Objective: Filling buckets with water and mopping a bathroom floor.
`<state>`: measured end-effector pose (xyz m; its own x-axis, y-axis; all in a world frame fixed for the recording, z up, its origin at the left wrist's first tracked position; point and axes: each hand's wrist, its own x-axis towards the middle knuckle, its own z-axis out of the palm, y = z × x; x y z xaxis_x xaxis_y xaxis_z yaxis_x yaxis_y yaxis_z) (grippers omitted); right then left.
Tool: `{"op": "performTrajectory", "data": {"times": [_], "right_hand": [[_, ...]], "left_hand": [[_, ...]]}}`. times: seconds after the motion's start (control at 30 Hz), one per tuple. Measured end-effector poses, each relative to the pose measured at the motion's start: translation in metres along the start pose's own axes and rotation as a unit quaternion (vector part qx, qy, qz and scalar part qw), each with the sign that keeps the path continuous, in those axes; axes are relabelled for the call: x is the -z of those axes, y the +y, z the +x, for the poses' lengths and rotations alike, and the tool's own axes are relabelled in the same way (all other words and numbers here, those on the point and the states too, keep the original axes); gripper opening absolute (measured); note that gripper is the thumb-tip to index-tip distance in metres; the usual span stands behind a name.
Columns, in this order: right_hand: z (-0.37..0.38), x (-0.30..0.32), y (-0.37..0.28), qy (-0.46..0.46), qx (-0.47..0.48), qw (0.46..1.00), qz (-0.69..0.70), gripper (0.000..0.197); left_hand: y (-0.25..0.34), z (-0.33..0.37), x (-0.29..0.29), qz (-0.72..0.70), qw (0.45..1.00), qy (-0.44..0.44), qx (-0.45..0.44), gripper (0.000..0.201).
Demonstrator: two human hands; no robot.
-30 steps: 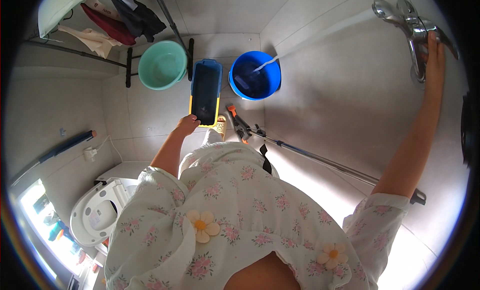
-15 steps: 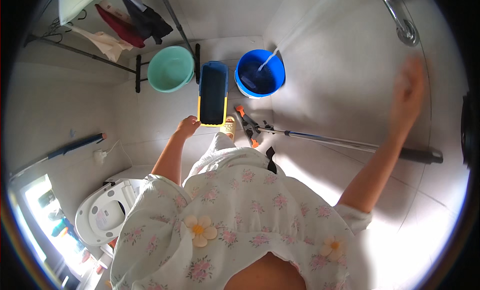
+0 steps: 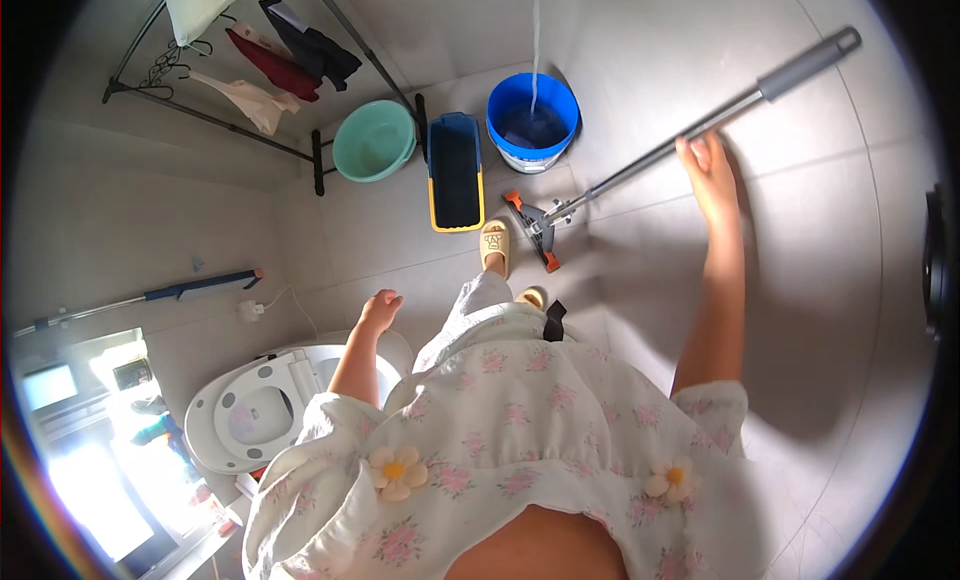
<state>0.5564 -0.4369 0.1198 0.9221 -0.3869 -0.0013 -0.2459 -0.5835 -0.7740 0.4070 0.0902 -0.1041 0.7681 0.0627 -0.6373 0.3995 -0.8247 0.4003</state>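
My right hand is closed on the metal pole of a mop, below its grey handle grip. The pole slants up to the right, and the mop's head, with orange ends, rests on the floor near my feet. My left hand hangs in the air with curled fingers and nothing visible in it. Ahead, a long blue-and-yellow mop bucket stands on the floor. Beside it, a stream of water falls into a round blue bucket, which has dark cloth-like material in the water.
A mint-green basin sits beside the long bucket, near a drying rack hung with cloths. At left are a toilet and a blue-handled pole along the wall. My slippers are close to the mop head.
My left hand has let go of the long bucket and drawn back. My right hand has moved down and left onto the mop pole, whose handle end is now raised.
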Motion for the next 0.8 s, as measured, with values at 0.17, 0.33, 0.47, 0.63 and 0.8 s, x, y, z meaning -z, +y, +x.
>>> {"op": "performTrajectory", "data": {"times": [0.17, 0.33, 0.47, 0.63, 0.8], "right_hand": [[0.019, -0.018, -0.004, -0.031, -0.113, 0.966, 0.232, 0.054], [-0.003, -0.046, 0.009, -0.072, -0.018, 0.954, 0.289, 0.026], [-0.026, -0.054, 0.028, -0.085, 0.004, 0.927, 0.366, 0.025], [-0.041, -0.028, 0.024, -0.004, -0.029, 0.91, 0.413, 0.028], [-0.066, -0.008, 0.022, 0.037, -0.069, 0.933, 0.351, 0.027]], "left_hand": [[-0.041, -0.035, -0.018, -0.119, 0.992, 0.027, 0.024, 0.04], [-0.105, -0.065, -0.051, -0.113, 0.99, -0.002, 0.087, 0.038], [-0.095, -0.08, -0.048, -0.122, 0.98, -0.055, 0.146, 0.037], [-0.104, -0.057, -0.053, -0.11, 0.99, -0.022, 0.085, 0.038], [-0.068, -0.025, -0.031, -0.036, 0.998, -0.037, 0.042, 0.038]]}}
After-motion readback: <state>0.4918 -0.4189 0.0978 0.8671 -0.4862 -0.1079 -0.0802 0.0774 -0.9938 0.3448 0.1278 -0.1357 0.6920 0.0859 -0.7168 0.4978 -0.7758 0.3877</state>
